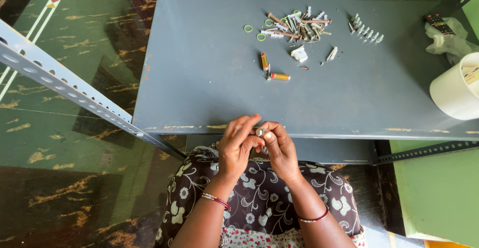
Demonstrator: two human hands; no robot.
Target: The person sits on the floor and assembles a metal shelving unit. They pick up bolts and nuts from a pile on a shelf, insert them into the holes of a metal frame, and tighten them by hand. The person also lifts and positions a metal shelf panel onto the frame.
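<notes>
Both hands pinched on one small metal fastener at the near edge of the shelf.

Left hand [238, 146] and right hand [279, 147] meet fingertip to fingertip, closed on the small grey fastener [260, 132]; only its tip shows between them. Just beyond lies the grey steel shelf [199, 88], paint chipped along the near rim. Farther out: two orange-capped anchor bolts [272, 68], then a loose pile of bolts [297, 26] with green rubber rings [248, 28]. White cylindrical tub [451, 91] far right.
</notes>
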